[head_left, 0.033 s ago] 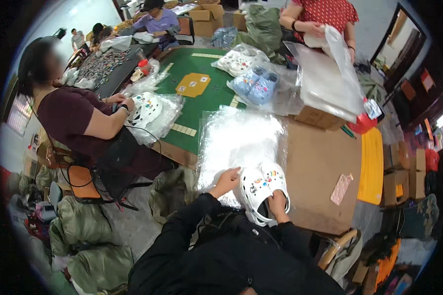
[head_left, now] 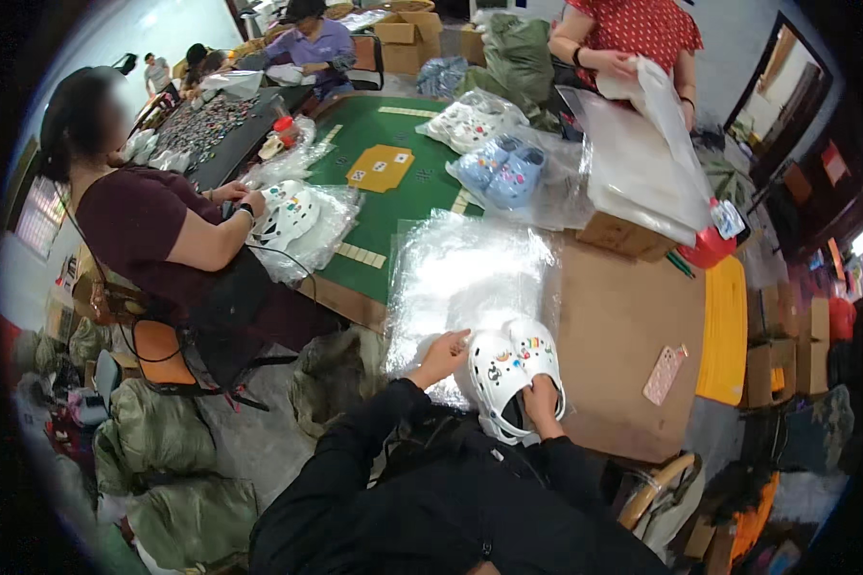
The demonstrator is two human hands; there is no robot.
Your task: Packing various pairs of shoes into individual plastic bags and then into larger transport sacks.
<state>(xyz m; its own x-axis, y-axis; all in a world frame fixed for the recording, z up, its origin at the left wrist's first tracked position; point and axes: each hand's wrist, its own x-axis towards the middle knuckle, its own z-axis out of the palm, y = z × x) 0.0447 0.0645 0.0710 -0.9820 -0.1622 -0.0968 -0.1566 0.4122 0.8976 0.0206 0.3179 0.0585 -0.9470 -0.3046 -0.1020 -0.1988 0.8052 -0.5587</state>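
Note:
A pair of white clogs [head_left: 500, 375] with colourful charms is in front of me at the table's near edge. My right hand [head_left: 544, 398] grips the right clog at its foot opening, the fingers partly hidden inside. Beside the left clog's toe is my left hand [head_left: 441, 356], its thumb and forefinger a little apart; whether it touches the shoe I cannot tell. Beneath and beyond the clogs lies a stack of clear plastic bags [head_left: 470, 264], shining with glare.
A phone [head_left: 664, 375] lies on the brown board [head_left: 609, 316] to the right. Farther off are bagged blue clogs [head_left: 509, 172], bagged white clogs [head_left: 472, 122] and a carton [head_left: 625, 236] topped with plastic sheets. At left, a co-worker handles a white clog [head_left: 286, 211]; another stands across the table.

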